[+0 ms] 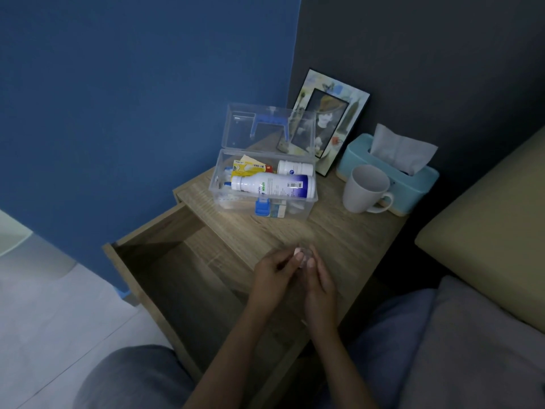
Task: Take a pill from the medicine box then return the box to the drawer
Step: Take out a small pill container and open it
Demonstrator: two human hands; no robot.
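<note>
The clear plastic medicine box [218, 184] stands on the wooden bedside table [333, 240], its lid with a blue handle [267, 128] raised upright. Inside lie a white and blue bottle [272, 185], a smaller white bottle [295, 167] and yellow packets [246, 166]. Nearer me, my left hand [272, 274] and my right hand [320, 280] meet above the table's front edge, fingertips pinching a small clear, pinkish item [302, 255]; it is too small to tell what it is. The drawer [182, 278] below stands pulled out, with nothing visible inside.
A white mug [364, 188] stands right of the box, in front of a light blue tissue box [413, 175]. A framed picture [333, 119] leans on the dark wall behind. Bed and cushions [486, 231] lie at right, my knees at the bottom.
</note>
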